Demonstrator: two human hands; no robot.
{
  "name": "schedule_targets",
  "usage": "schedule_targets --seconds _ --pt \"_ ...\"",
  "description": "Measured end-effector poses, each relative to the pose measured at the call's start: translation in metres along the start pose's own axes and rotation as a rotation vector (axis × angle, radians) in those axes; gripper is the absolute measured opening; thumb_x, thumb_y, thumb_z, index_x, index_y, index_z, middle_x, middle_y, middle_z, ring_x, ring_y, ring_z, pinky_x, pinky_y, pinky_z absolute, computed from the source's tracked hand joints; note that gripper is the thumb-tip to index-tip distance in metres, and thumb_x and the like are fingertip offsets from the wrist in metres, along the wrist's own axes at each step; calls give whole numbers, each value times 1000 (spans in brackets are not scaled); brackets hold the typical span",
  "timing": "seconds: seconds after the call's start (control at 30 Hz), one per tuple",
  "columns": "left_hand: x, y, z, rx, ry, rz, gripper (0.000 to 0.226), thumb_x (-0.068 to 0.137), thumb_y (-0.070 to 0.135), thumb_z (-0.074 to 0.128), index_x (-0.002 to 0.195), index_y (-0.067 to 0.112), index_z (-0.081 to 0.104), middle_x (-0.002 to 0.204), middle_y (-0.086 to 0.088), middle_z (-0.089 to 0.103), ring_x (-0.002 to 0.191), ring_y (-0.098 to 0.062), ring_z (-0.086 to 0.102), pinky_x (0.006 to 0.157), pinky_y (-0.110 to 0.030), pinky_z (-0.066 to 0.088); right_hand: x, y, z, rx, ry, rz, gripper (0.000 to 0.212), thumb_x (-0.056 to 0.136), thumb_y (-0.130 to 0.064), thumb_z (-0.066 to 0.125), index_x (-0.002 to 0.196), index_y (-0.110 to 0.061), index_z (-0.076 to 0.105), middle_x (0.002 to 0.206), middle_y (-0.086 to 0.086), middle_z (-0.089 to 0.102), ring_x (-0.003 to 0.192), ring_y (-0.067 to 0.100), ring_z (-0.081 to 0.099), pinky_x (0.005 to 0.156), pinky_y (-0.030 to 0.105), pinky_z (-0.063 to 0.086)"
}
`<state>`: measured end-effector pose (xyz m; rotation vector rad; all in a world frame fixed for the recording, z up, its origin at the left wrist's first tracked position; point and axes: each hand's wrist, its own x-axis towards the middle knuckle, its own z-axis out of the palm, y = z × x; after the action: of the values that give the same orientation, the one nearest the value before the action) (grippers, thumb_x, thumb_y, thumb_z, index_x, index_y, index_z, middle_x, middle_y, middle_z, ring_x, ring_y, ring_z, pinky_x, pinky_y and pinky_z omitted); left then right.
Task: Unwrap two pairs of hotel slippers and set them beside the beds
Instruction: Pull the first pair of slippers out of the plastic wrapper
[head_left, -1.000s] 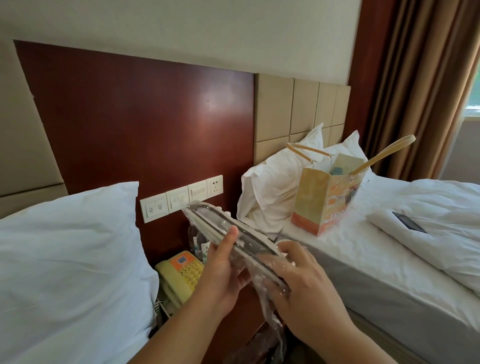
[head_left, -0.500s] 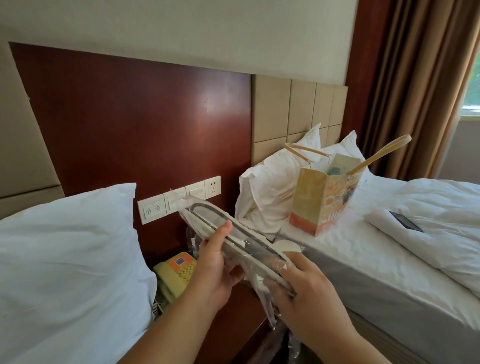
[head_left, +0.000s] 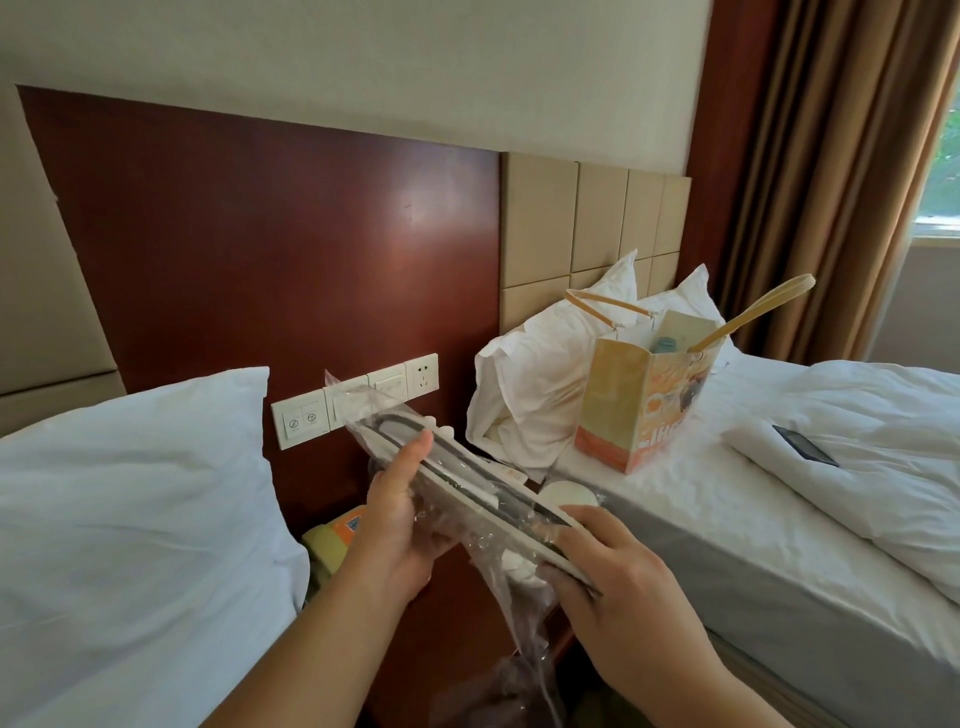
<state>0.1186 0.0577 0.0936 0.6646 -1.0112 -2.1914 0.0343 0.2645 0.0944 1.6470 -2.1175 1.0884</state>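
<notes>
Left hand (head_left: 400, 525) gripped the wrapped slippers (head_left: 462, 480) from below, thumb on the top edge. Right hand (head_left: 623, 587) pinched their near end. Plastic wrap (head_left: 524, 623) hung loose under them. Slippers were tilted, spanning both hands, above the yellow telephone (head_left: 324, 545). Paper bag (head_left: 634, 415) stood on the right bed (head_left: 727, 545); pillow (head_left: 130, 493) lay left.

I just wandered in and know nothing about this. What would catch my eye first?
Dead centre, the left hand and right hand grip a flat pair of slippers in crinkled clear plastic wrap, its loose end hanging down. Behind them, an orange paper bag with long handles stands on the right bed, beside a rumpled pillow.
</notes>
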Motion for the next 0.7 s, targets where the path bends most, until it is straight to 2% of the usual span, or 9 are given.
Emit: schedule_targets --seconds 0.13,0.3,0.4,0.5,0.7 --pt "3 -1 -3 -23 2 -3 75 55 48 89 118 15 66 114 -15 72 102 -35 70 81 -56 56 -4 3 -1 -16 15 27 25 85 -17 73 107 -28 68 109 -17 60 87 2 62 74 12 49" --pt "6 -1 -7 -54 -8 -18 63 59 45 88 110 15 69 109 -15 74 100 -35 71 78 -51 56 -2 3 -7 -29 29 21 31 81 -13 78 106 -29 71 107 -19 63 87 1 64 72 20 55" --pt "9 -1 -7 -66 -17 -26 63 59 44 89 110 14 69 112 -17 73 103 -37 69 83 -57 55 -3 4 -10 -32 35 17 32 80 -13 78 106 -31 71 108 -21 63 87 1 64 70 24 57" --pt "10 2 -7 -97 -14 -36 52 54 43 91 94 13 77 109 -17 74 101 -37 70 89 -64 50 -5 7 -13 -46 26 18 35 81 -13 77 109 -33 69 111 -20 62 90 3 65 69 28 58" --pt "11 3 -7 -135 30 -19 70 57 41 89 116 10 67 109 -15 74 98 -35 72 85 -62 53 -9 10 -16 -80 32 -1 41 75 -7 80 107 -31 70 113 -20 62 91 4 65 69 27 58"
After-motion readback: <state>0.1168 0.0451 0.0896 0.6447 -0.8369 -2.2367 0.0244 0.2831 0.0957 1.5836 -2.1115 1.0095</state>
